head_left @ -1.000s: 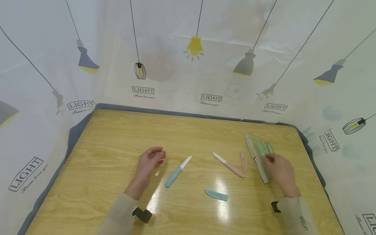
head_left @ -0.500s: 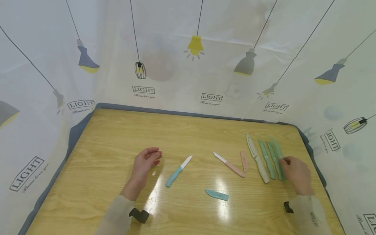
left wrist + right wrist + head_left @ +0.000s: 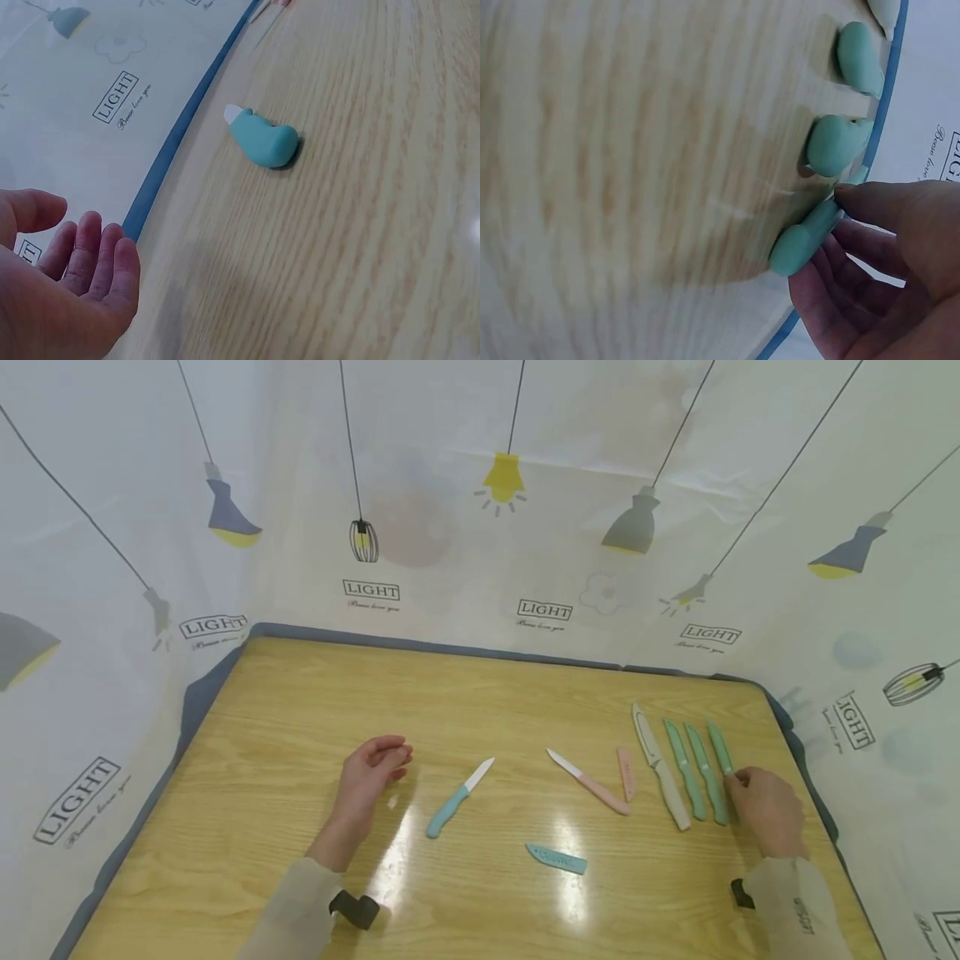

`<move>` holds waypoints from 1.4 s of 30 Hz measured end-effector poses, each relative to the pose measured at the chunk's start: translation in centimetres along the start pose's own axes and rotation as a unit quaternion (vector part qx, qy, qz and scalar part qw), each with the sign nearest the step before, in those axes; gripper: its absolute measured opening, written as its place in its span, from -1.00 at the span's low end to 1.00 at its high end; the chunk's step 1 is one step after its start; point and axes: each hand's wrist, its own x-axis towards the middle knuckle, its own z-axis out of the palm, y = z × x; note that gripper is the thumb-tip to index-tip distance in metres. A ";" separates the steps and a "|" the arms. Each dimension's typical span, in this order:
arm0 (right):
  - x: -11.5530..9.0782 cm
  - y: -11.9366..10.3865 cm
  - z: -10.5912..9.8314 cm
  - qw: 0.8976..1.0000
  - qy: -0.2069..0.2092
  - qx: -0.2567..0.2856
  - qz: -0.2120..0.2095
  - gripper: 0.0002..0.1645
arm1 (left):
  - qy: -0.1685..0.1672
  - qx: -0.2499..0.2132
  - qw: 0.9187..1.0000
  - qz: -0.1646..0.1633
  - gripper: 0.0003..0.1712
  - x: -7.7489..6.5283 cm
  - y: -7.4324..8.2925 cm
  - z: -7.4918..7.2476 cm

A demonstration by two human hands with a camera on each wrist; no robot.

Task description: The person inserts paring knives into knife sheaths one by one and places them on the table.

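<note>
Right wrist view: the rightmost green knife (image 3: 802, 244) is pinched by its handle between the thumb and fingers of the right hand (image 3: 907, 262). In the head view it is at the right end of a row on the wooden table (image 3: 315, 685); leftward come the middle green knife (image 3: 705, 766), the left green knife (image 3: 683, 768) and the cream knife (image 3: 660, 767), then the pink sheath (image 3: 626, 774) beside the pink knife (image 3: 588, 782). The blue sheath (image 3: 557, 858) lies nearer the person. Well apart, the left hand (image 3: 367, 781) grips nothing, fingers loosely bent, near the blue knife (image 3: 460, 797).
</note>
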 end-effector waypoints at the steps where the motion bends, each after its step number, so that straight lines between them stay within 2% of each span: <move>1: 0.0 0.0 0.0 1.000 0.000 0.000 0.002 -0.51 | 0.001 0.011 1.000 0.004 -0.62 0.0 -0.1 0.0; 5: 0.0 0.2 0.3 1.000 0.005 0.003 0.005 -0.50 | 0.001 0.077 0.997 0.029 -0.63 0.1 -0.4 0.1; 9: 0.0 0.4 0.6 1.000 0.011 0.005 -0.001 -0.47 | -0.008 0.160 0.984 0.071 -0.65 0.0 -0.6 0.4; 14: -0.3 0.1 0.2 1.000 0.003 0.008 0.005 -0.37 | -0.025 0.218 0.970 0.108 -0.67 -0.1 -0.7 0.7; 16: -0.5 -0.3 -0.1 1.000 0.000 0.012 0.008 -0.32 | -0.028 0.241 0.963 0.116 -0.66 -0.1 -0.6 0.7; 20: -1.1 -1.3 -0.5 1.000 0.008 0.021 0.007 -0.30 | -0.032 0.307 0.941 0.140 -0.66 -0.5 -0.1 1.0; 26: -2.1 -3.2 -0.9 0.999 0.037 0.021 -0.019 -0.32 | -0.070 0.414 0.888 0.188 -0.66 -0.8 -0.5 2.1; 31: -2.5 -4.8 -1.3 0.997 0.046 0.028 -0.047 -0.26 | -0.126 0.464 0.850 0.214 -0.65 -0.7 -0.9 3.8; 33: -2.6 -5.3 -1.4 0.996 0.053 0.028 -0.058 -0.31 | -0.157 0.481 0.830 0.232 -0.64 -0.8 -0.8 4.7; 34: -2.6 -5.5 -1.5 0.996 0.058 0.028 -0.063 -0.35 | -0.173 0.491 0.819 0.242 -0.63 -0.9 -0.7 5.2; 36: -2.6 -5.8 -1.5 0.995 0.065 0.027 -0.068 -0.41 | -0.213 0.508 0.790 0.270 -0.61 -1.0 -0.7 6.3; 42: -2.9 -6.2 -1.5 0.996 0.051 0.023 -0.063 -0.41 | -0.332 0.540 0.692 0.345 -0.60 -2.0 -1.2 10.2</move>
